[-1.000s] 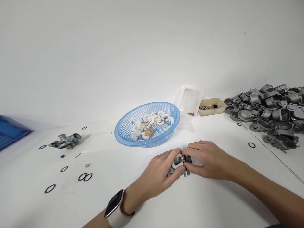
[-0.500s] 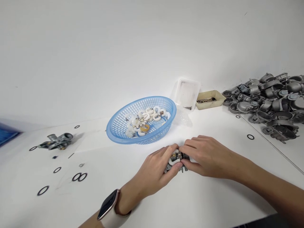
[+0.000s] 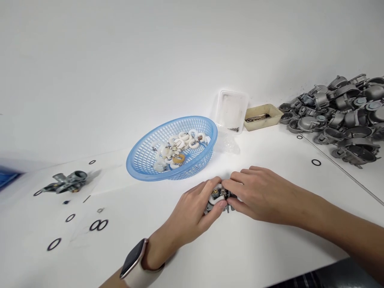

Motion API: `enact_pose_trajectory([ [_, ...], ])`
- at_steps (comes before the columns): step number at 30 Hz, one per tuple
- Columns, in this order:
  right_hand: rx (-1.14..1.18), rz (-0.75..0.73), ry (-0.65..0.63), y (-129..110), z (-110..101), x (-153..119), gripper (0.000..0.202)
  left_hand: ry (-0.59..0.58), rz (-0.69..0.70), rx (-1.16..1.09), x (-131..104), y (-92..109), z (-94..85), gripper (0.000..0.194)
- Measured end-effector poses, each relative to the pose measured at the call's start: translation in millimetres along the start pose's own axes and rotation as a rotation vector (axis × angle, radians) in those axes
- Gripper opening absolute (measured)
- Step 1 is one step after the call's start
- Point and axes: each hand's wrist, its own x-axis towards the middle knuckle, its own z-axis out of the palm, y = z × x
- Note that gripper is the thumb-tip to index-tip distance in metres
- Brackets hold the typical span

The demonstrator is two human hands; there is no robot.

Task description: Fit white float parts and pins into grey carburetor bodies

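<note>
Your hands meet in the near middle of the scene, both closed on a carburetor body (image 3: 222, 197) at the counter (image 3: 255, 248). Your left hand (image 3: 192, 212), with a watch (image 3: 132, 258) on its wrist, curls around the left side of it, thumb near and fingers far. Your right hand (image 3: 259, 196) grips the right end between thumb and fingers; you cover the exact spot being pinched, so I cannot tell what the tips press on. Between your hands a white float (image 3: 215, 201) shows on top of the body, beside brass fittings (image 3: 215, 192).

Going from the left, a blue object (image 3: 7, 178) enters at the edge. Next to it on your counter lies a second carburetor (image 3: 67, 183), with black rings (image 3: 99, 225) scattered about, two of them touching. Left of centre, beyond your hands, a blue basket (image 3: 168, 175) holds loose white floats (image 3: 180, 144) and one amber float (image 3: 179, 159). Just right of it you have clear plastic (image 3: 229, 142), then a white tray (image 3: 231, 108) leaning on the wall (image 3: 150, 60), then a cream box (image 3: 264, 124) with dark small parts (image 3: 257, 118) inside. At far right, grey metal bowls (image 3: 345, 112) lie heaped.
</note>
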Motion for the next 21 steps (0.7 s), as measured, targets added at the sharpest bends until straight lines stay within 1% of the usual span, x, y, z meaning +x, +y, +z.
enact_pose_trajectory([
  [2,-0.014,0.01,-0.022,-1.6,-0.5,-1.7,0.013,0.007,-0.005,-0.002,-0.5,-0.3,0.3,0.03],
  [7,-0.053,-0.006,-0.051,-1.2,1.5,-3.0,0.018,0.016,-0.009,0.002,-2.4,-1.1,1.0,0.03],
  [11,0.004,0.014,-0.052,3.3,3.6,0.8,0.012,0.014,0.001,0.024,-2.0,-2.4,0.9,0.031],
  [13,0.042,0.037,-0.044,5.3,4.4,2.8,0.008,0.009,0.01,0.033,-1.6,-3.0,0.9,0.031],
  [16,0.09,0.042,-0.026,7.0,5.1,3.6,0.008,0.017,0.012,0.026,-1.9,-3.7,1.6,0.032],
  [21,0.166,0.028,0.025,9.7,5.8,2.0,0.012,0.023,0.011,0.026,-3.0,-5.1,4.1,0.032],
])
